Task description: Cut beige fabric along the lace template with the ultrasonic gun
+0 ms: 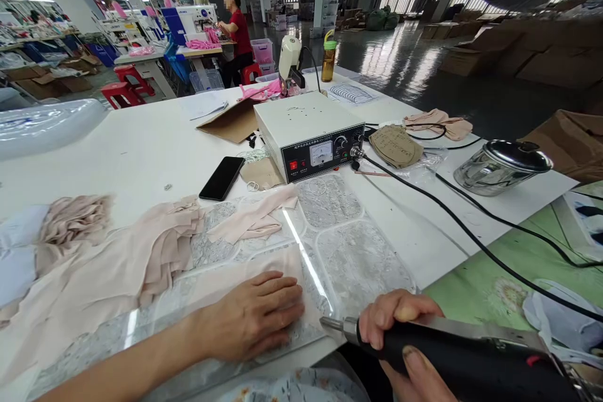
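Note:
My left hand [257,314] lies flat, fingers stretched out, on a thin beige fabric piece [277,260] spread over a grey marble-patterned mat [362,257]. My right hand [398,314] is wrapped round a black handheld ultrasonic welder [466,352] with a pointed metal tip. That tip is near the fabric's right edge, beside my left hand; whether it touches cannot be told. A folded beige strip [254,217] rests farther back on the mat. To the left lies a layered stack of beige fabric pieces [155,239].
A white control box [306,125] with a dial stands behind the mat, its black cable [438,201] running right. Around it are a black phone [222,178], brown card patterns [396,146], a lidded steel mug [502,166] and an amber bottle [328,61]. People sit at sewing machines beyond.

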The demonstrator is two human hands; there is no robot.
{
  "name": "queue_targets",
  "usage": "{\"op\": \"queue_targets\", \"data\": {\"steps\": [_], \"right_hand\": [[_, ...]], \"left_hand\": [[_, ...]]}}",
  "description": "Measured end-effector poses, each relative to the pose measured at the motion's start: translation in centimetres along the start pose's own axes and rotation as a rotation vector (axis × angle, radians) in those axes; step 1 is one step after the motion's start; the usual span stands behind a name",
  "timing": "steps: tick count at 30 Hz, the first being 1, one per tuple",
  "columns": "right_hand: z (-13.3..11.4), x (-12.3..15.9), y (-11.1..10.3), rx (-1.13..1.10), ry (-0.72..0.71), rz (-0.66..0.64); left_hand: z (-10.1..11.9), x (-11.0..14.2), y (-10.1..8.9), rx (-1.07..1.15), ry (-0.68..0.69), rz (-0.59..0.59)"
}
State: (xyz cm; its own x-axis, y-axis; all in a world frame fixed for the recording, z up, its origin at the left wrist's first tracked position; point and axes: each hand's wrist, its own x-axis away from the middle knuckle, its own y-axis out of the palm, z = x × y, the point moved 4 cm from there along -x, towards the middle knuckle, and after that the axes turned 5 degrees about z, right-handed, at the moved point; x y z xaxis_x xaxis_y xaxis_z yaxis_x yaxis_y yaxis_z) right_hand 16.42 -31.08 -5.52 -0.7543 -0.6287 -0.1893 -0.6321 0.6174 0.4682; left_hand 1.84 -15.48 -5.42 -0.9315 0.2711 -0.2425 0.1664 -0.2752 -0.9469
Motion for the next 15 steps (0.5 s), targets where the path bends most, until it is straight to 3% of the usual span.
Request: {"op": "queue_targets", "data": {"steps": [12, 15], "right_hand": [[0.2, -0.1, -0.7, 0.066, -0.039, -0.132], [0.4, 0.2, -0.7, 0.039, -0.047, -0.103]], "left_hand": [[1.0, -0.1, 0.7, -0.019, -0.057, 0.021], [1.1, -0.3, 0.9, -0.055, -0.072, 0.024]]}}
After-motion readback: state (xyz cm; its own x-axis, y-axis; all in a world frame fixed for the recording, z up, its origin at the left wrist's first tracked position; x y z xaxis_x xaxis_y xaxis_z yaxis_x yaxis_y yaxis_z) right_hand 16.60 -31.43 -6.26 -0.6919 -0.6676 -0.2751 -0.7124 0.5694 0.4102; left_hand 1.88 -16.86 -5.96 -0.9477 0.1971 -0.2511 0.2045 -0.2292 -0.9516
